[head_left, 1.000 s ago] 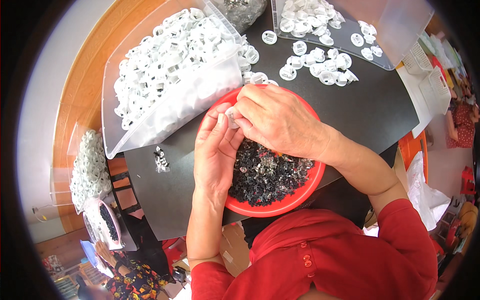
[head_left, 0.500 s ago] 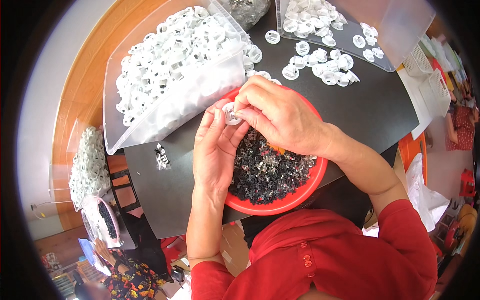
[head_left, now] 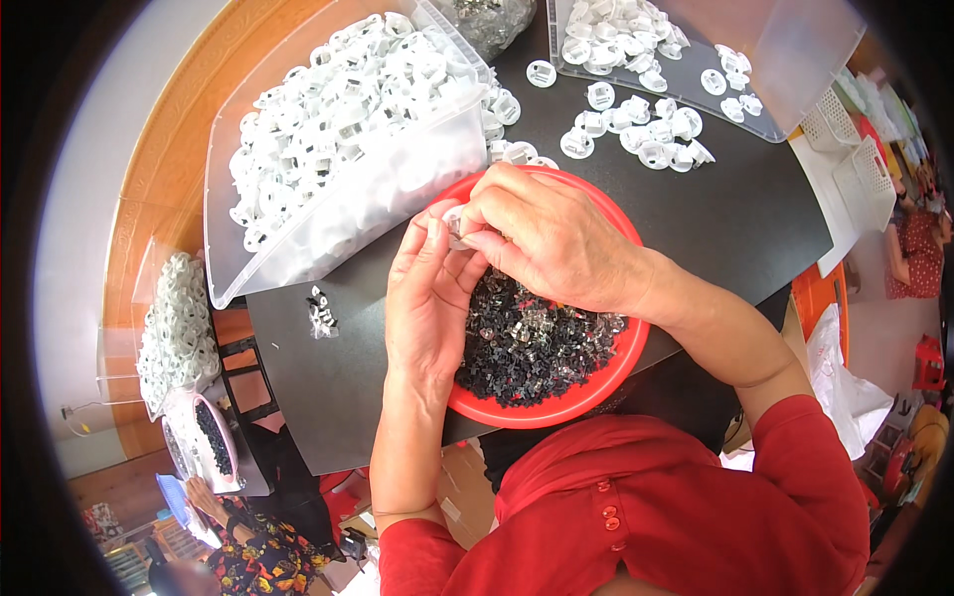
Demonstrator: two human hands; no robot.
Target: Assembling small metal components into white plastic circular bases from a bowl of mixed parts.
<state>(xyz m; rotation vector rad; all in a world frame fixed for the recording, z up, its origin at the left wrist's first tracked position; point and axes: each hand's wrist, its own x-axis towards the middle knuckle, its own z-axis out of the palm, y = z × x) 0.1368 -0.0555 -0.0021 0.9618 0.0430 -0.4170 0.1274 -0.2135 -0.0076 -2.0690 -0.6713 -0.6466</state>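
Note:
My left hand [head_left: 427,298] is closed around a round white plastic part [head_left: 453,218], pinched between thumb and fingers at the far left rim of a red basin [head_left: 556,411]. Over that part's right side, my right hand [head_left: 561,233] has thumb and fingertips pressed together. Whatever small piece they pinch is hidden. Below both hands the basin holds many small black pieces [head_left: 517,363], with clear and metallic bits mixed in.
A clear bin [head_left: 397,204] heaped with white round parts stands far left. Loose white parts [head_left: 656,134] lie far right beside another clear bin [head_left: 795,60]. A few tiny pieces [head_left: 321,313] rest on the dark table [head_left: 328,417]. Another person's hand [head_left: 206,502] shows lower left.
My right fingertips have shifted slightly left and down, covering more of the white part. The white part seems tilted a little. My left hand has barely moved.

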